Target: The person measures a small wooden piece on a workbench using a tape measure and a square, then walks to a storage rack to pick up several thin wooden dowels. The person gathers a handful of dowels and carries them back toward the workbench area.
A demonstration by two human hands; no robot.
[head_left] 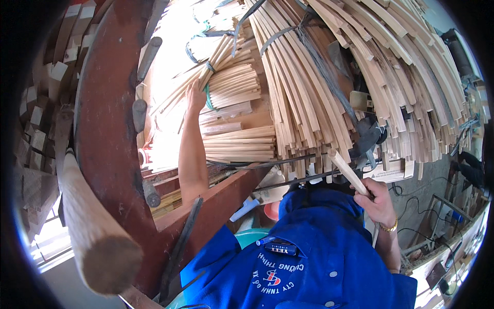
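My left arm stretches forward, and my left hand (195, 97) closes on the near end of a small bundle of thin wooden sticks (219, 55) tied with a dark band. Its fingertips are partly hidden against the wood. Beside and under that bundle lie more pale sticks (234, 85), some tied with a green strip. At the right, my right hand (375, 202) is wrapped round a pale wooden stick (347, 171). This stick slants up toward the left, its upper end near the ends of the stacked strips, and a piece of wood shows below the hand.
Long wooden strips (290, 87) bound with dark straps fill the middle, with another large stack (396, 67) to the right. A red-brown beam (105, 103) stands at the left, behind a thick round pole (105, 247). A red-brown crossbar (221, 198) runs below my left arm.
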